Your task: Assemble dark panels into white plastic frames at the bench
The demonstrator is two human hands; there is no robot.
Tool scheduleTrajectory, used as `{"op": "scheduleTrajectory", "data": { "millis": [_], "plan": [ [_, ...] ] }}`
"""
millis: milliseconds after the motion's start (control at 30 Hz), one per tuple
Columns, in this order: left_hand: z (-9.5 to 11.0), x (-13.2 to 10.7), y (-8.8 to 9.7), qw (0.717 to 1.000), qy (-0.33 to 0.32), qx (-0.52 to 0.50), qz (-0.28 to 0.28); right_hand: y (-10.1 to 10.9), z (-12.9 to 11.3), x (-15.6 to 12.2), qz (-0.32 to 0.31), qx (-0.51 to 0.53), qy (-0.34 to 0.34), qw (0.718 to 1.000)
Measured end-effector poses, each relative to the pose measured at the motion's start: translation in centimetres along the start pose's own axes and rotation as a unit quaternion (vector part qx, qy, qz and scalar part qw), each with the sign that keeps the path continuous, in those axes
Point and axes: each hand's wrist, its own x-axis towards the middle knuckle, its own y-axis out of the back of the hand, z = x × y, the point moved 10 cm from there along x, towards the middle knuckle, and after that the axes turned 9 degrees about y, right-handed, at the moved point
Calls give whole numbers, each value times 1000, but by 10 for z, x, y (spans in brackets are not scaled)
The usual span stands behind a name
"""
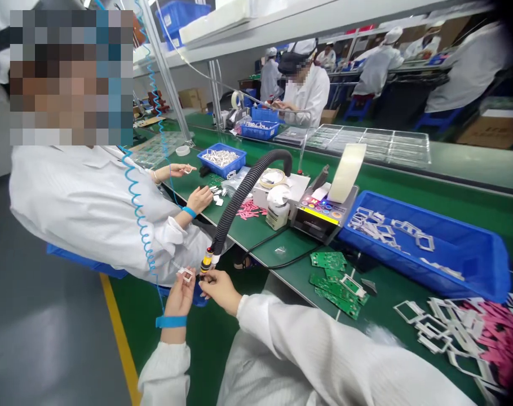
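In the head view, my left hand, with a blue wrist strap, pinches a small white plastic frame between its fingertips. Close beside it, my right hand is closed at the fingertips just under the yellow-and-black nozzle of a flexible black hose. Whether the right fingers grip the nozzle tip or a small dark piece cannot be made out. Both hands are above my lap, off the table's front edge.
A co-worker's hands work at the left. On the green table are a control box, green circuit boards, a blue bin of white frames, loose frames and pink strips. A coiled blue cord hangs left.
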Motion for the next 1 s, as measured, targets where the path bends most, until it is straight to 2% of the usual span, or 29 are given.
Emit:
{"op": "scheduleTrajectory", "data": {
  "millis": [67,167,300,367,400,433,500,567,633,700,867,1000],
  "plan": [
    [-10,0,-6,1000,21,15,-16,5,-6,-8,28,19,-5,999],
    [-54,-9,-23,992,98,58,-54,24,-25,-35,43,36,-2,998],
    [-120,-47,-53,971,189,94,-114,73,-74,-95,53,22,47,997],
    [-139,-76,-75,960,213,94,-157,104,-111,-130,70,-42,127,989],
    [-145,-92,-90,953,222,93,-186,117,-130,-148,80,-100,174,976],
    [-148,-110,-111,938,229,98,-242,127,-148,-165,91,-172,220,956],
    [-152,-145,-149,904,233,133,-332,141,-175,-194,128,-330,285,891],
    [-159,-175,-178,866,245,186,-394,148,-190,-216,170,-450,312,819],
    [-167,-195,-200,839,250,215,-433,154,-197,-230,206,-501,317,779],
    [-174,-206,-214,825,247,228,-455,161,-199,-239,227,-503,310,774],
    [-191,-213,-227,811,250,247,-468,184,-204,-265,261,-436,313,803],
    [-197,-213,-231,803,227,304,-459,198,-210,-283,311,-463,323,765]
  ]
}}
